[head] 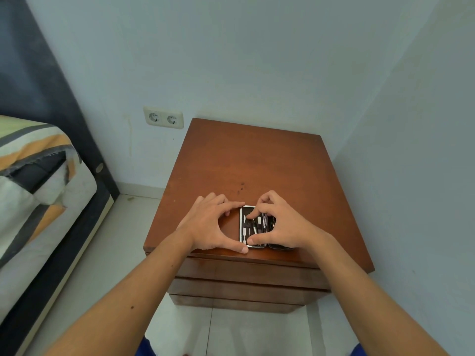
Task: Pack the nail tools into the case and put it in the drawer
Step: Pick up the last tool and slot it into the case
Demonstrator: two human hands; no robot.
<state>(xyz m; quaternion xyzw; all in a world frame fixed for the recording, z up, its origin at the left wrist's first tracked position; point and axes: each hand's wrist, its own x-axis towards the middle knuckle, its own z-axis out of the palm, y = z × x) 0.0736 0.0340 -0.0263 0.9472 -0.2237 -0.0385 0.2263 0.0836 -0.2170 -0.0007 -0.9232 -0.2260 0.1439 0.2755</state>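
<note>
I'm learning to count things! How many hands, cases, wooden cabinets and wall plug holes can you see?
Hands: 2, the left hand and the right hand, both on the case
Open nail tool case: 1
Wooden cabinet: 1
Plug holes in the wall socket: 2
Total: 6

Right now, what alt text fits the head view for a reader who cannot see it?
An open black nail-tool case with a silver rim lies near the front edge of a brown wooden nightstand. The left hand steadies its left side while the right hand presses on the metal tools inside.
</note>
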